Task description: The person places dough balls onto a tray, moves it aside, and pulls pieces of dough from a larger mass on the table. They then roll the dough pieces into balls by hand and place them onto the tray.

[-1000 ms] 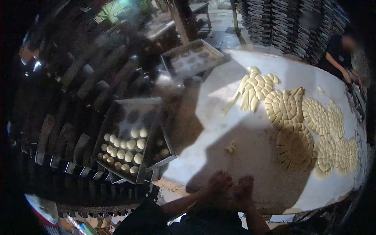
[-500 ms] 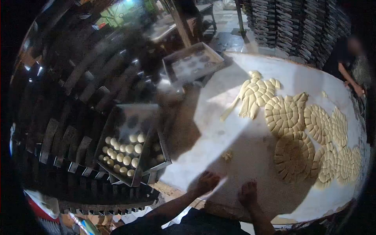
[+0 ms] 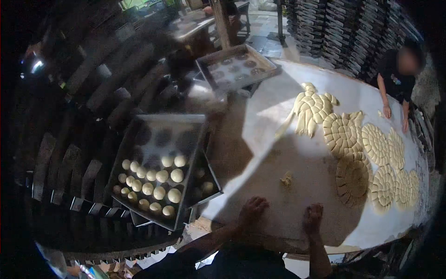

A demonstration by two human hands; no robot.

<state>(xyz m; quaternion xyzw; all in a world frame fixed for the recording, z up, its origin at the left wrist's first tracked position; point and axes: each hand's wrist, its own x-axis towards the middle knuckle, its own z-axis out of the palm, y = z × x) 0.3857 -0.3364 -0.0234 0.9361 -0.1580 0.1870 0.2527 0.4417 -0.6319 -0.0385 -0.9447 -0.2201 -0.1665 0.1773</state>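
Both hands rest low over the near part of a white table, in shadow. My left hand has its fingers curled; whether anything is under them is too dark to tell. To its right, my right hand is also curled, palm down, its underside hidden. A small scrap of dough lies just beyond them. Farther right are several rounds of cut dough, one in shadow and one lit. A looser heap of dough pieces lies at the back.
A metal tray of dough balls stands left of the table, over another tray. Another tray is at the back left. A person stands at the far right edge, hands on the table. Dark stacked racks rise behind.
The view has shifted, so the trays look larger. My hands remain low over the near table. The other person leans farther in, with both hands now at the table.
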